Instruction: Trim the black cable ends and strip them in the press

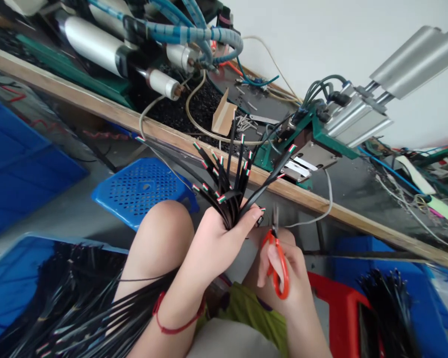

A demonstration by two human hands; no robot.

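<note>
A bundle of black cables (231, 204) is gripped in my left hand (218, 243). Their ends fan out upward, showing short red, white and green wire tips. The cables run back under my left forearm. My right hand (289, 263) holds orange-handled scissors (281, 278), fingers through the loops and blades pointing up. The blades are just right of my left thumb, apart from most of the cable ends. Near that thumb a single cable tip (260, 219) with a small black piece sticks out.
A wooden-edged workbench (358, 226) crosses in front, carrying a machine with silver cylinders (343, 122). Below it stands a blue stool (145, 186). More black cables (74, 293) lie in a blue bin at left; another cable bunch (388, 303) and a red stool (336, 308) are at right.
</note>
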